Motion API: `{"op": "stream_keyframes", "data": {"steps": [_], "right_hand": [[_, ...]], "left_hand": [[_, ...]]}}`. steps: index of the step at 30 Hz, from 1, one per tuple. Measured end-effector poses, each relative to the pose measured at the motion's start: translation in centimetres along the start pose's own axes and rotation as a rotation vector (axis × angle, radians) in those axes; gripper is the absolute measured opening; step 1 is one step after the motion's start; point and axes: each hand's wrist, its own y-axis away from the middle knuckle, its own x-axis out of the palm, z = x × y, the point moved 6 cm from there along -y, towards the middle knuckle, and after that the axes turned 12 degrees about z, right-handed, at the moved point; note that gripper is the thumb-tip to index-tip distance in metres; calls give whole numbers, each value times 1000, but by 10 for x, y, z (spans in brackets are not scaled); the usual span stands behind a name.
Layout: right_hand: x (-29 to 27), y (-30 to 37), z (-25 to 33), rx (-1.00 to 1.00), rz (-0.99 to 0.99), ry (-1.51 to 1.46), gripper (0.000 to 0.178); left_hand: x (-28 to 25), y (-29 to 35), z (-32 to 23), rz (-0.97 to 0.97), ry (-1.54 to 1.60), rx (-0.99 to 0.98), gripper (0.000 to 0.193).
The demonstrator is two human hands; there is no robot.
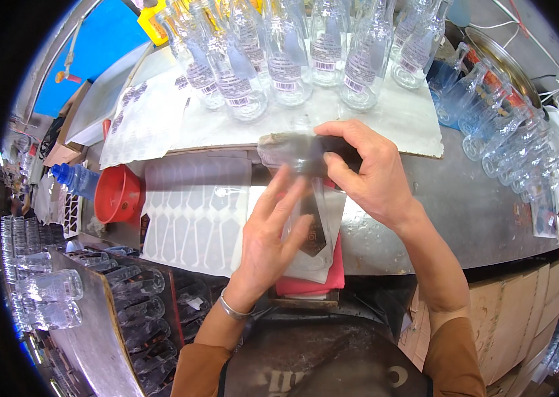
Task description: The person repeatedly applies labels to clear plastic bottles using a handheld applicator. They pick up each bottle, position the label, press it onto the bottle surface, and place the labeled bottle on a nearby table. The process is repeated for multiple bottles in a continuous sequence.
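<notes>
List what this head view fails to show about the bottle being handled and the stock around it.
- Clear bottle, head view: its neck and lower body are covered by the left hand and right hand.
- Dark label on it: blurred, partly behind fingers.
- Upright bottles at the back: tops cut off by the picture's upper edge.
- Lying bottles at right: warped near the fisheye rim, count unclear.

Left hand point(267, 233) and right hand point(365, 169) hold clear bottle point(306, 198).
</notes>
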Motion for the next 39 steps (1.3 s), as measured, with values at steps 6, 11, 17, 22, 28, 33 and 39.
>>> {"op": "stream_keyframes", "data": {"steps": [6, 11, 17, 22, 28, 33, 39], "right_hand": [[0, -8, 9, -60, 48, 57, 28], [-9, -5, 2, -26, -106, 119, 31], [-21, 30, -20, 236, -144, -238, 33], [-19, 59, -34, 294, -187, -370, 35], [-17, 73, -44, 343, -205, -415, 36], [-12, 62, -38, 315, -186, -409, 35], [1, 29, -24, 217, -115, -197, 30]], "left_hand": [[2, 0, 1, -3, 7, 3, 52], [-2, 0, 0, -8, 18, 10, 55], [-11, -24, 32, -138, 623, -335, 39], [-3, -47, 38, -7, 409, -426, 35], [3, -47, 40, -52, 414, -413, 31], [1, -46, 41, -41, 448, -426, 31], [13, -30, 50, -31, 715, -374, 41]]}}
